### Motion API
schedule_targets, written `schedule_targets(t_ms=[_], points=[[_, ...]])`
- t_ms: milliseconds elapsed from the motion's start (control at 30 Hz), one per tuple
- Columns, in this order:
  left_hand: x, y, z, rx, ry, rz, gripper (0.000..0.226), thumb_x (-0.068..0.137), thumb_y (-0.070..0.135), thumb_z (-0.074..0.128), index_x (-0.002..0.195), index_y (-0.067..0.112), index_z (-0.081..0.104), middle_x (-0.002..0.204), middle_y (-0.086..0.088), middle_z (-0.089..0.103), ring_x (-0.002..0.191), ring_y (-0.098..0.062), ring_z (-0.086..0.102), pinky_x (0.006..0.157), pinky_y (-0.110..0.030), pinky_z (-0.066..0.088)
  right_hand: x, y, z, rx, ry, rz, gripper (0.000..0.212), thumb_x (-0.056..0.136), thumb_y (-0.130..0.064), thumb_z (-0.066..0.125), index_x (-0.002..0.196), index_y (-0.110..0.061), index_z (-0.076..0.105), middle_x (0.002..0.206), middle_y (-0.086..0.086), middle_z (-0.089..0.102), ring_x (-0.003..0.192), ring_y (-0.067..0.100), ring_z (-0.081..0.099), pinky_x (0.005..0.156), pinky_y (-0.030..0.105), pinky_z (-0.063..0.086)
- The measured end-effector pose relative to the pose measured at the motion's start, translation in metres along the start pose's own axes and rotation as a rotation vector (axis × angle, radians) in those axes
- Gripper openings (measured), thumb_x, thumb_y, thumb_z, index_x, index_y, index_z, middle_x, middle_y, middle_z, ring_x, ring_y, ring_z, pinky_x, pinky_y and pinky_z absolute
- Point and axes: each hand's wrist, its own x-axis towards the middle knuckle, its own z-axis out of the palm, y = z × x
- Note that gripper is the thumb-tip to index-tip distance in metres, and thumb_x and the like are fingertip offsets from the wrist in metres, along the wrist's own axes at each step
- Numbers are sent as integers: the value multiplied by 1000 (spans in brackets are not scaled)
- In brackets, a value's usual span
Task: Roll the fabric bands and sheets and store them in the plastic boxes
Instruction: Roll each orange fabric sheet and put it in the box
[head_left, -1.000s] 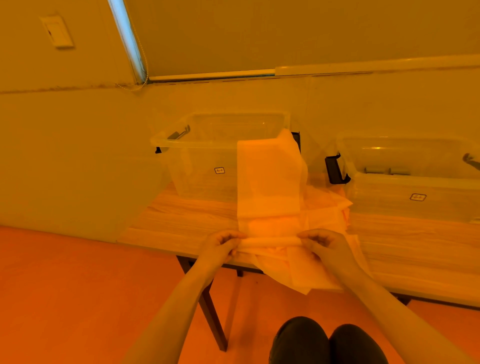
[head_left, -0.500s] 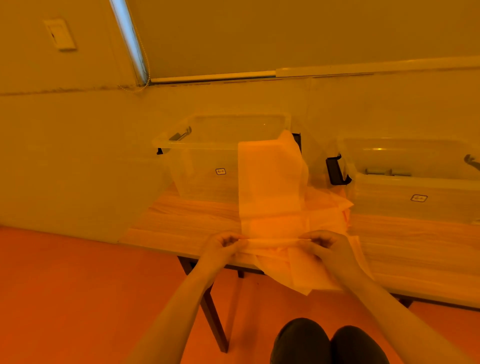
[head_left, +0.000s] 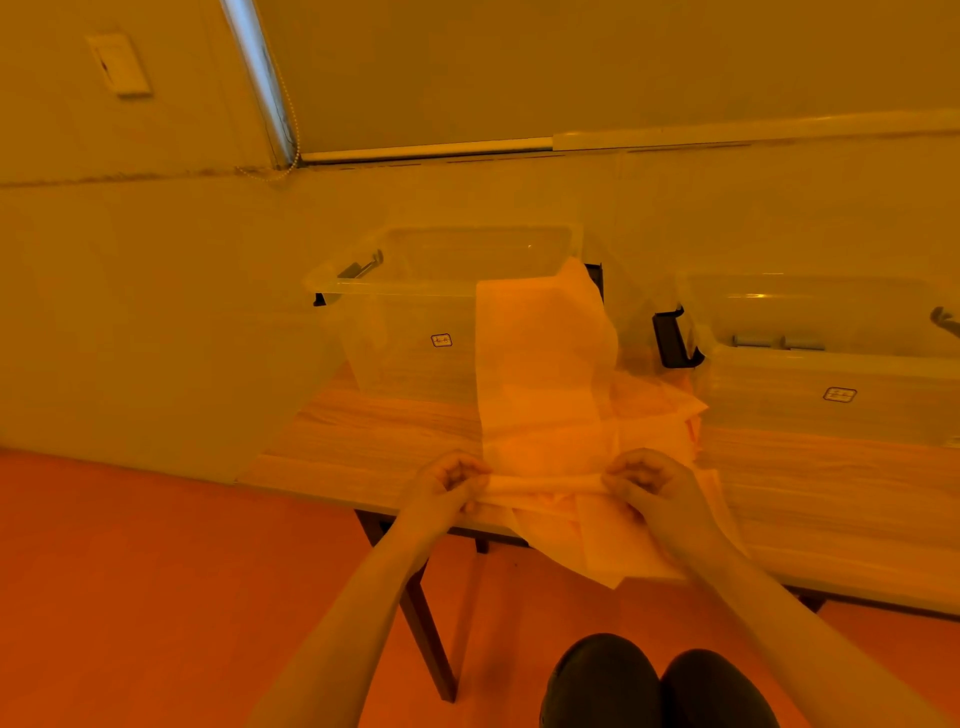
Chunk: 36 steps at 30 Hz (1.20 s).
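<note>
- A light wooden table (head_left: 363, 441) with dark legs stands against a pale wall, over an orange floor (head_left: 130, 597).
- At 11 o'clock on the tabletop sits a clear plastic box (head_left: 415, 332) without a lid.
- At 2 o'clock sits a second clear box (head_left: 831, 384) with a dark latch.
- Between them, reaching to 6 o'clock, lies a heap of thin fabric sheets (head_left: 649, 415), one corner hanging over the near edge.

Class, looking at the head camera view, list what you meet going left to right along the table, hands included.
Left plastic box → left hand → fabric sheet → right hand → right plastic box.
</note>
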Motion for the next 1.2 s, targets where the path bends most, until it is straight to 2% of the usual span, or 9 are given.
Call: schedule_targets(t_ms=[200,367,567,667,800,933,1000,1100,1200], points=[[-2,1,1,-22,2,-41,16,93,11,58,94,20,71,53,12,53,50,-2,49,51,-17,39,-1,-1,2,-75,-5,-2,14,91,-10,61,95,-20,70,83,1,67,58,0,57,54,15,46],[-3,4,1,16,27,-35,11,82,19,73,90,26,75,66,12,60,64,-5,56,60,-21,44,0,2,1,-131,-18,18,19,82,-10,73,95,-23,70,82,14,66,68,16,61,58,22,50],[-4,3,1,32,39,-23,8,81,21,74,89,25,75,73,5,61,68,-8,57,63,-23,44,-1,0,2,-145,7,-14,13,84,-11,71,92,-21,72,82,11,65,66,14,59,56,18,49],[-4,4,2,21,35,-16,4,85,19,70,86,21,73,71,11,63,64,-3,56,60,-20,42,-2,-3,2,-114,14,-26,11,84,-10,70,90,-19,73,83,5,66,64,3,59,58,15,48],[-4,4,1,2,35,-22,4,85,19,69,85,20,73,77,7,66,69,-6,58,64,-23,43,-2,-4,1,-148,-22,-54,12,86,-15,68,94,-22,73,93,-7,68,78,1,62,66,13,51],[-4,4,2,15,18,-10,3,87,17,67,86,17,70,68,11,63,63,-5,56,59,-20,43,-4,-7,3,-64,8,-29,11,87,-14,67,95,-17,72,82,-4,69,63,-1,61,56,14,49],[-3,3,2,16,7,10,3,88,15,66,90,14,67,56,14,57,52,-4,49,50,-17,39,-4,-6,2,-30,7,-6,11,87,-15,66,98,-17,69,74,-3,67,58,5,59,52,15,46],[-1,2,0,27,-12,44,5,90,15,63,94,12,61,53,11,52,48,-4,45,47,-18,36,-2,-3,0,-23,-6,-3,7,88,-14,65,95,-13,65,62,-2,63,53,8,55,49,17,43],[0,1,-1,44,-27,41,5,93,14,59,95,13,63,54,8,50,47,-3,45,47,-16,36,-1,-1,2,-55,-8,-1,7,90,-13,63,94,-16,67,66,-5,64,55,5,56,51,15,44]])
